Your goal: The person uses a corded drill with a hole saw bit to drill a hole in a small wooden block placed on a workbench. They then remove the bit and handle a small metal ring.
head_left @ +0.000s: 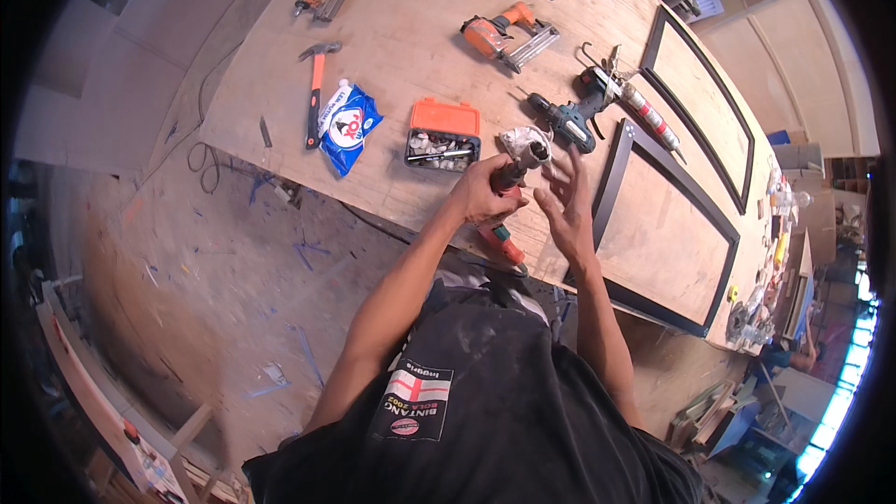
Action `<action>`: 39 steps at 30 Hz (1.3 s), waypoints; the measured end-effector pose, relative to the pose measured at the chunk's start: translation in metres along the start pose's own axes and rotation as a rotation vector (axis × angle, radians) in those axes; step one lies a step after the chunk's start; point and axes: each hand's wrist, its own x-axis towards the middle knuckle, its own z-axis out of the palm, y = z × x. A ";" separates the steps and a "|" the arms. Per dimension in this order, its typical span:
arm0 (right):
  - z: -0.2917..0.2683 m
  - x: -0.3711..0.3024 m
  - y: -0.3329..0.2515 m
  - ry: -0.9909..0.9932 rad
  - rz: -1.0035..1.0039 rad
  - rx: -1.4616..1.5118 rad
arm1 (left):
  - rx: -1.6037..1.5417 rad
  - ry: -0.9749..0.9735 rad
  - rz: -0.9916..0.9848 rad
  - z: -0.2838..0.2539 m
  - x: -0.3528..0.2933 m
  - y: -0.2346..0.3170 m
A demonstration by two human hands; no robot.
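Gripping the power tool (pixel 507 179) at the centre of the frame, the left hand (pixel 481 194) has its fingers curled closed around the body, below the metal head. The right hand (pixel 567 203) stands just to the right, fingers parted and apparently holding nothing; whether its fingertips touch the head cannot be told. The tool is probably dense and stiff, weighted toward its head, with a hard casing that could twist in a loose grasp — the body is the sound place to hold, clear of the head. Beside the head lie the open box (pixel 442 117) with its orange lid, to the left, and the drill (pixel 566 123), to the upper right; together they narrow the room there. A dark frame (pixel 689 189) at right limits sideways room for the right hand, with a second frame (pixel 695 142) beyond it. Farther off on the table (pixel 401 37) are the packet (pixel 347 129) and hammer (pixel 316 93) at upper left, a nailer (pixel 507 37) at upper centre and the tube (pixel 651 114) at upper right.
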 end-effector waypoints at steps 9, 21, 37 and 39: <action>0.036 -0.101 0.059 -0.132 0.068 -0.662 | -0.074 -0.148 -0.238 0.025 0.057 -0.017; 0.032 -0.197 0.097 0.037 -0.255 -1.079 | -0.055 0.079 -0.478 0.066 -0.037 0.022; -0.006 -0.338 0.073 0.079 -0.543 -0.911 | -0.294 0.123 -0.715 0.116 -0.204 0.129; -0.010 -0.347 0.073 0.103 -0.575 -0.922 | -0.278 0.162 -0.676 0.125 -0.215 0.131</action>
